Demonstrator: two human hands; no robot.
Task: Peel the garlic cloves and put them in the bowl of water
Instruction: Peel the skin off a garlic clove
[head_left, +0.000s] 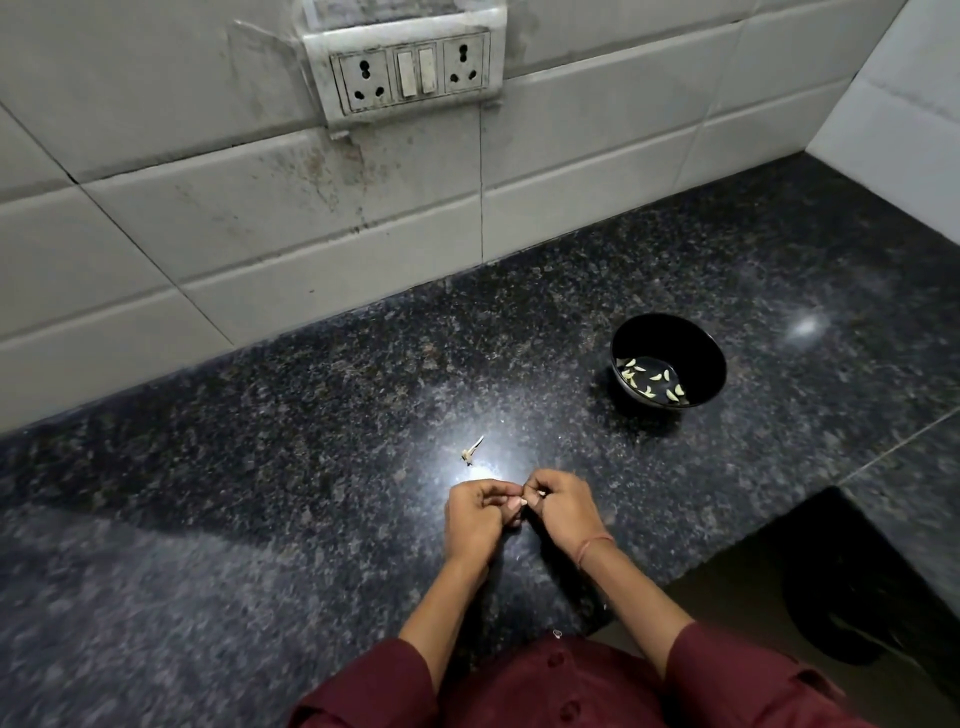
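Garlic clove (524, 502), mostly hidden, is pinched between the curled fingertips of left hand (480, 512) and right hand (563, 506), low over the granite counter (260, 467). A stalk scrap (471, 451) lies just beyond. The black bowl (675, 338), holding peeled cloves (629, 373) in water, stands far right, well apart. The counter's edge cuts in near right.

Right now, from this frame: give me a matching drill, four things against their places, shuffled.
Things:
1. black bowl
2. garlic clove
3. stem scrap
4. socket panel

Places:
A. on the tiled wall
B. pinched between left hand and right hand
C. on the counter, right of the hands, holding peeled cloves
D. on the counter just beyond the hands

Pairs: 1-C, 2-B, 3-D, 4-A
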